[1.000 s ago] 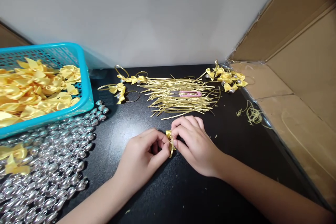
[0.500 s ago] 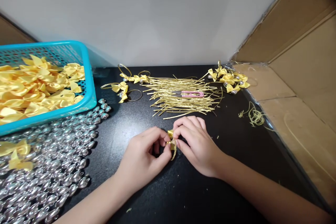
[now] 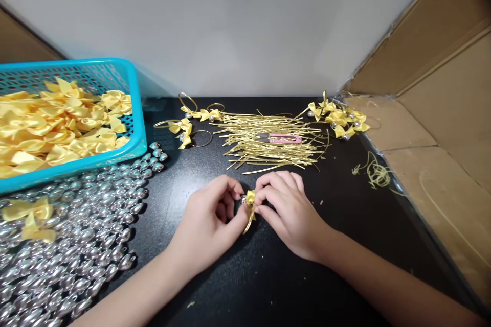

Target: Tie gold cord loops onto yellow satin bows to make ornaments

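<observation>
Between my two hands, just above the black table, is a small yellow ribbon bow [image 3: 250,196] with a gold cord [image 3: 248,223] hanging from it. My left hand [image 3: 215,214] is closed at its fingertips on the left side of the bow, where a silver bell-like bead [image 3: 243,200] shows. From the right, my right hand [image 3: 284,209] pinches the bow's other side. Its fingertips partly cover the bow. How the cord joins the bow is too small to make out.
Cut gold cords [image 3: 268,156] lie in a pile beyond my hands, pink-handled thread snips [image 3: 286,138] on top. A blue basket [image 3: 138,112] holds many yellow bows. Silver beads [image 3: 82,265] spread at left. Bow-and-cord pieces [image 3: 183,127] lie left and right; tangled thread [image 3: 378,171] at right.
My left fingers have shifted on the bow, and the silver bead now shows beside them. The gold cord hangs lower and more to the left. The whole view has moved slightly.
</observation>
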Demonstrator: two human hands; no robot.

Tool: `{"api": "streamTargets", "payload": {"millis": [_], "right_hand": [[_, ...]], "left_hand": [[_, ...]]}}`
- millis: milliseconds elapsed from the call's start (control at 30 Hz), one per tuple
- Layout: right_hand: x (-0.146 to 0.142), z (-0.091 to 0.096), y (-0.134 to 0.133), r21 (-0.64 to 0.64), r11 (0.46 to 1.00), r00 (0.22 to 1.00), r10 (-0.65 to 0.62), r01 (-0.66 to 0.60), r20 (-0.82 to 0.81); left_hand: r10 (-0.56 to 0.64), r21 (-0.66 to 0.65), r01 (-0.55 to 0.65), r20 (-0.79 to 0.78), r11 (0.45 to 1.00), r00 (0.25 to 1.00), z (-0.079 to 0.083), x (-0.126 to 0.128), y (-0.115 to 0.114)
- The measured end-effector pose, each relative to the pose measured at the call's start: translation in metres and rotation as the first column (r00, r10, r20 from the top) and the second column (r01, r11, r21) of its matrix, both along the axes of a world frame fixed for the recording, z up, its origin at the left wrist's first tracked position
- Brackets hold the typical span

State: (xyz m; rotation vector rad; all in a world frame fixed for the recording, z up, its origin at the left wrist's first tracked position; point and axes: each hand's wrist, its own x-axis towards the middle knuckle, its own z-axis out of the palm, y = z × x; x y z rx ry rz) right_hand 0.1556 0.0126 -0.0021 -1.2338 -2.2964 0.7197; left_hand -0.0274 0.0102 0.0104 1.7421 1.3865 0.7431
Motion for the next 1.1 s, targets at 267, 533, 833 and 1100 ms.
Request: {"api": "streamTargets", "payload": {"millis": [267, 533, 833, 1100], "right_hand": [[-0.001, 0.0, 0.001, 0.012, 1.0, 1.0, -0.001, 0.0, 0.012], [0.0, 0.001, 0.0, 0.003, 1.0, 1.0, 0.021, -0.021, 0.001], [0.0, 0.0, 0.001, 0.006, 0.999, 0.999, 0.042, -0.042, 0.029], [0.001, 0.001, 0.0, -0.003, 0.998, 0.998, 0.06, -0.06, 0.036]], "left_hand": [[-0.053, -0.369, 0.074, 0.068, 0.927, 0.996, 0.015, -0.005, 0.007], [0.07, -0.675, 0.207, 0.359, 0.708, 0.931, 0.01, -0.004, 0.011], [0.083, -0.662, 0.152, 0.311, 0.734, 0.947, 0.008, 0.001, 0.008], [0.077, -0.611, 0.077, 0.222, 0.788, 0.972, 0.006, 0.004, 0.003]]}}
